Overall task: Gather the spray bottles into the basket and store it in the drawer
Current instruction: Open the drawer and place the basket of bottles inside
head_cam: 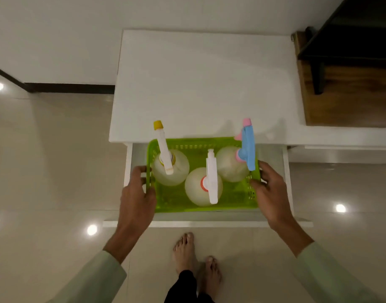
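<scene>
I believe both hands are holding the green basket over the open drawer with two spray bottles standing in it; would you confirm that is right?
Not quite: the head view shows three spray bottles in the green basket, not two: yellow-tipped, white and blue-and-pink. The rest holds: left hand and right hand hold its sides over the open drawer.

Three spray bottles stand in the basket, which sits inside the open drawer. Behind the drawer lies the cabinet top.
</scene>
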`<state>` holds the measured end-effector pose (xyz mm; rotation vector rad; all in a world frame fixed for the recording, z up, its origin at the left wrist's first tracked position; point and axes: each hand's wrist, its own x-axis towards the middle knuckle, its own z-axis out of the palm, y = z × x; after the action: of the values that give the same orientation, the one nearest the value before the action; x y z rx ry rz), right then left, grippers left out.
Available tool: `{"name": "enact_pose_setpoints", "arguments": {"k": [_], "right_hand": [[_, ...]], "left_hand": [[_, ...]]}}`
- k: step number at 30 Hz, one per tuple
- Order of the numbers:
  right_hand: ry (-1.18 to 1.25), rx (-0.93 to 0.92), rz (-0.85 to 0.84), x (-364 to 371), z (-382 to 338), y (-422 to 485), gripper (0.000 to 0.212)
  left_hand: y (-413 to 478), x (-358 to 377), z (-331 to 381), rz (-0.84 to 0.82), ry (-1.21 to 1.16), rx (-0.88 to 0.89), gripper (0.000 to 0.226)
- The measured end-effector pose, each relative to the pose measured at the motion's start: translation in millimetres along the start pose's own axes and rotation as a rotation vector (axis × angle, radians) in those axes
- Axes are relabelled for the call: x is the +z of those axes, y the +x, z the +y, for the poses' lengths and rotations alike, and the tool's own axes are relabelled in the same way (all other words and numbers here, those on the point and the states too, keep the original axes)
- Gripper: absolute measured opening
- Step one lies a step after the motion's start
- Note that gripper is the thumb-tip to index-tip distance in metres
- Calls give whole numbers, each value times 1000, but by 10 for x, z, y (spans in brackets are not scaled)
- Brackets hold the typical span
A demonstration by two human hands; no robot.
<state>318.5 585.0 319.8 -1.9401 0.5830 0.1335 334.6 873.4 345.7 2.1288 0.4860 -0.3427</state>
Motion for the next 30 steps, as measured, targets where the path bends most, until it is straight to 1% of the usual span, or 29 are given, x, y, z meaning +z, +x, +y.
{"name": "enact_pose_setpoints", "arguments": {"k": [4, 8, 11, 13, 17, 19, 23, 26, 30], "right_hand": [[31, 45, -32, 28, 397, -152, 54], [125, 204, -23, 113, 653, -114, 51], [169, 303, -10, 193, 829, -5, 52], [181, 356, -18, 262, 943, 92, 46], [135, 422, -5, 422, 1151, 356, 27], [98, 436, -5, 511, 1248, 482, 23], [14, 469, -7, 670, 1459, 652, 28], [-31, 488, 10, 759, 1563, 718, 27], [-57, 507, -13, 810, 1625, 784, 25]], "left_hand": [[-80, 275, -364, -62, 12, -29, 40], [42, 534, -605, -157, -32, -59, 38], [189, 696, -756, -216, -29, -72, 43], [302, 781, -832, -227, -4, -77, 46], [516, 951, -991, -240, 6, -126, 43], [613, 1024, -1083, -258, 23, -142, 43], [790, 1152, -1254, -291, 58, -192, 38], [885, 1228, -1366, -298, 125, -187, 38], [1007, 1299, -1430, -311, 186, -213, 37]]}}
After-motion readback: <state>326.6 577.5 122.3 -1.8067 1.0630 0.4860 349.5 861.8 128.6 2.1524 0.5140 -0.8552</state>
